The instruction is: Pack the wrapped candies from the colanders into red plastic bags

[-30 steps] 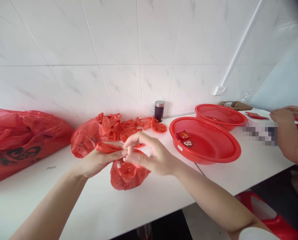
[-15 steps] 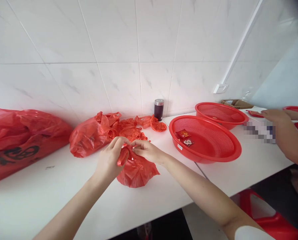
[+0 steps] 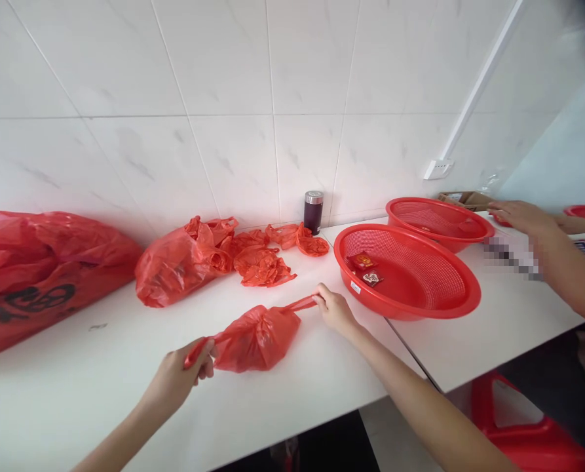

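Gripping one handle of the small red bag (image 3: 255,337) in each of the two hands, left (image 3: 181,380) and right (image 3: 335,310), apart, drawing the knot tight. Resting on the tabletop (image 3: 292,400) just left of the red basket (image 3: 410,308).

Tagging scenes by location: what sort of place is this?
Probably a packing workroom: a white counter against a tiled wall, red mesh baskets, many red plastic bags; both hands pull one small bag.

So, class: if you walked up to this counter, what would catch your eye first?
The small red bag at the front of the white counter, its handles pulled apart by the left hand and right hand. Next, the red basket to the right with two small packets, and the big red sack far left.
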A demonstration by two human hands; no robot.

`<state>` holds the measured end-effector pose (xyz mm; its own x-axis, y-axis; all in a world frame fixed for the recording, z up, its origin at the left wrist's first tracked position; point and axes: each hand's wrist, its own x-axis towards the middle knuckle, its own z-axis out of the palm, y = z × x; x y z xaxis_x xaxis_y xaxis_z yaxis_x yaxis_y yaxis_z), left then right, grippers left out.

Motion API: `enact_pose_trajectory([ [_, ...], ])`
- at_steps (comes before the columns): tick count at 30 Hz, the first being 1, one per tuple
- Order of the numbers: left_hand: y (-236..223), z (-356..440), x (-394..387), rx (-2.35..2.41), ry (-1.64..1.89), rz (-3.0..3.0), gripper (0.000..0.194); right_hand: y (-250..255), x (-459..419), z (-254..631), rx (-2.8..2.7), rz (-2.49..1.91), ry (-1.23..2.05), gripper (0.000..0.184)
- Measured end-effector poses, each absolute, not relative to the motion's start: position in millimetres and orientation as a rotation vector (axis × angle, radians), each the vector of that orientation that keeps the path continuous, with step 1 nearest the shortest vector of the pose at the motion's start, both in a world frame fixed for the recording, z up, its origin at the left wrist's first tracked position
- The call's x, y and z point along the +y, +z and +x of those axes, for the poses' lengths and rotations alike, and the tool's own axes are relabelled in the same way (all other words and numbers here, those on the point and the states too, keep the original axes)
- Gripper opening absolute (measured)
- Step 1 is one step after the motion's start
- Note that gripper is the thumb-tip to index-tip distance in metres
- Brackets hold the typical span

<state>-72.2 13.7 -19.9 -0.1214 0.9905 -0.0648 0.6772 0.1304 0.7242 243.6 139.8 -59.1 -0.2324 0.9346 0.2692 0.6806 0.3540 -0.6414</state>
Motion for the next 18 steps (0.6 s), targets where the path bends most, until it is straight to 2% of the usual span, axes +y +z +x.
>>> enact_pose_trajectory([
  [6, -41.1, -38.0, 43.8, 2.003, 0.976, 1.69, 0.038, -60.7, 129.3, 186.8, -1.94, -1.532, 0.458, 0.033],
  [11, -55.8, -17.7, 75.9, 2.091, 0.846, 1.726, 0.035, -62.5, 113.1, 146.4, -2.081, -1.593, 0.399, 0.032],
  [15, -67.4, -28.3, 86.6, 2.17, 0.719, 1.76, 0.03, -68.0, 125.8, 158.2, -2.139, -1.627, 0.404, 0.032],
  [18, -72.1, -37.9, 94.7, 2.271, 0.572, 1.755, 0.032, -71.7, 142.4, 169.1, -2.135, -1.724, 0.403, 0.033],
])
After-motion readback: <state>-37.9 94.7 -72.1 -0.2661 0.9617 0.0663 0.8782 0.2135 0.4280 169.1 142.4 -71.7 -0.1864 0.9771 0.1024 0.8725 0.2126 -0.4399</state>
